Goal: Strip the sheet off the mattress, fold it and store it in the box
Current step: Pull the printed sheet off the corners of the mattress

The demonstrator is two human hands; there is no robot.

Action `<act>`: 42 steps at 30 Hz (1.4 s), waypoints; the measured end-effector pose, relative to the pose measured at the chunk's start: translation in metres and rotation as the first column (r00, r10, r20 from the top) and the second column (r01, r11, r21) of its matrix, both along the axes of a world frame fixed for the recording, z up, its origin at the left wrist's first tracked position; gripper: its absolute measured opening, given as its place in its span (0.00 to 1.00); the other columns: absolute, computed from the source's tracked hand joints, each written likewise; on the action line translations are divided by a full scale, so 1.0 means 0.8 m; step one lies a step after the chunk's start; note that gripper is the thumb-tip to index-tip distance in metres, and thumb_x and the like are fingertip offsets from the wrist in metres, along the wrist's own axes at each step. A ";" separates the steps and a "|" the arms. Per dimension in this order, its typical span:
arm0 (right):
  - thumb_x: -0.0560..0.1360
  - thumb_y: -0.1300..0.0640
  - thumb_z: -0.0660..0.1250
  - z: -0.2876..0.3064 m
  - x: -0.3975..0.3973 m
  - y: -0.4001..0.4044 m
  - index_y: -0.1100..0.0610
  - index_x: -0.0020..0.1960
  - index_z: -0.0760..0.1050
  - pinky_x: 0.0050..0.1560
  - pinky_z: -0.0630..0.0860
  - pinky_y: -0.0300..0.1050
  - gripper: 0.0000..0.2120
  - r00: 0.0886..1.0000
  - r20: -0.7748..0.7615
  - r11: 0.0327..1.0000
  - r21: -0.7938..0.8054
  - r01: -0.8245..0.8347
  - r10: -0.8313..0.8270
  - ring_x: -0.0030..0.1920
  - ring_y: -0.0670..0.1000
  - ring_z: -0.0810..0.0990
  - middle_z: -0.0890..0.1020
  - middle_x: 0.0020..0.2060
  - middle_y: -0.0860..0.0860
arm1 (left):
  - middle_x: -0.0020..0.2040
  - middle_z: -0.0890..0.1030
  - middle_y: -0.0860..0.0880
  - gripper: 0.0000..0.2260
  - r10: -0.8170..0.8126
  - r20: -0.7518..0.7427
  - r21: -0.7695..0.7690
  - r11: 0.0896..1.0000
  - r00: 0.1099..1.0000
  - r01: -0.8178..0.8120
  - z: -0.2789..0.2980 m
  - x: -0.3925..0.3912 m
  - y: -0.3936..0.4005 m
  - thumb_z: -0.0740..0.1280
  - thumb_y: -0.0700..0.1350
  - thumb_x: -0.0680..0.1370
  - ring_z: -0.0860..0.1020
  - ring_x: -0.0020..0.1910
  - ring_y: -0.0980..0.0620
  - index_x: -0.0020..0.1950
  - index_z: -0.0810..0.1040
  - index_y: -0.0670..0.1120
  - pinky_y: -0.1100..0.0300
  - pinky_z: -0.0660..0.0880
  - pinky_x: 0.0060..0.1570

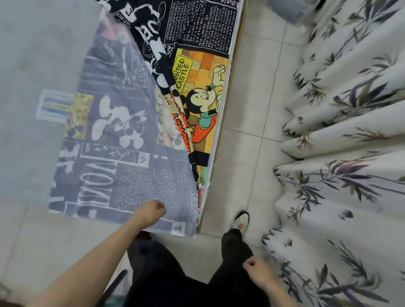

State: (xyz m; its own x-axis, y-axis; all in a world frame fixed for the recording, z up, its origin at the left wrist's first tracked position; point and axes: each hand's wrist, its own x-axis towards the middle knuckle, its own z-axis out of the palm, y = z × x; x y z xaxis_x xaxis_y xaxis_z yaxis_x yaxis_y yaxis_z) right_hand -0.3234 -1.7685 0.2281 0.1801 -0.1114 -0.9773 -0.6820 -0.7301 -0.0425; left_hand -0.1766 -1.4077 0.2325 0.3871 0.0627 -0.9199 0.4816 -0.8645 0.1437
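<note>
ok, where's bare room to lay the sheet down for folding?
Bare mattress left of the folded-back sheet; tile floor strip between bed edge and curtain, narrow. Crowded near the left hand, which grips the sheet's corner.

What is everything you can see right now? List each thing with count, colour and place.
cartoon-print cotton sheet: one, black, white, yellow and orange, lying on the bed, its near corner folded back with the faded underside up.
bare grey mattress: one, pale grey, left, exposed where the sheet is peeled back.
pale tiled floor: cream, between bed and curtain.
leaf-print pleated curtain: one, off-white with dark leaves, right.
grey blurred object: one, top, too blurred to identify.
black trousers: bottom centre.
white shoe: one visible, on the floor.
left hand: grips the folded-back corner.
right hand: loosely curled, holding nothing.
</note>
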 end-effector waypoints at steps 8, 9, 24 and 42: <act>0.81 0.53 0.61 0.061 0.347 -0.092 0.58 0.52 0.78 0.57 0.74 0.47 0.10 0.947 0.257 0.981 -0.026 -0.194 0.194 0.56 0.57 0.80 0.81 0.49 0.55 | 0.47 0.82 0.45 0.05 0.529 0.019 -0.127 0.843 0.849 -0.522 0.071 0.004 -0.121 0.65 0.44 0.83 0.82 0.49 0.46 0.50 0.79 0.45 0.54 0.77 0.52; 0.81 0.53 0.62 0.068 0.387 -0.083 0.58 0.53 0.79 0.57 0.73 0.47 0.10 0.932 0.290 0.975 -0.013 -0.223 0.217 0.56 0.56 0.79 0.80 0.48 0.53 | 0.45 0.80 0.44 0.05 0.556 -0.005 -0.106 0.827 0.831 -0.553 0.073 -0.003 -0.128 0.65 0.43 0.82 0.81 0.46 0.47 0.48 0.77 0.45 0.56 0.76 0.46; 0.80 0.56 0.63 0.126 0.842 -0.141 0.60 0.53 0.81 0.55 0.71 0.45 0.11 0.887 0.355 0.948 -0.001 -0.317 0.297 0.53 0.53 0.79 0.82 0.49 0.52 | 0.49 0.79 0.40 0.10 0.608 -0.092 -0.083 0.784 0.788 -0.615 0.085 0.419 -0.209 0.62 0.44 0.83 0.80 0.52 0.41 0.50 0.77 0.38 0.51 0.75 0.58; 0.80 0.52 0.61 0.142 1.483 -0.178 0.53 0.42 0.76 0.47 0.70 0.44 0.10 0.786 0.322 0.819 0.054 -0.572 0.527 0.44 0.53 0.74 0.77 0.39 0.51 | 0.49 0.84 0.45 0.11 0.785 0.104 -0.114 0.620 0.611 -0.776 0.098 0.988 -0.335 0.62 0.49 0.83 0.80 0.45 0.47 0.52 0.80 0.44 0.54 0.77 0.48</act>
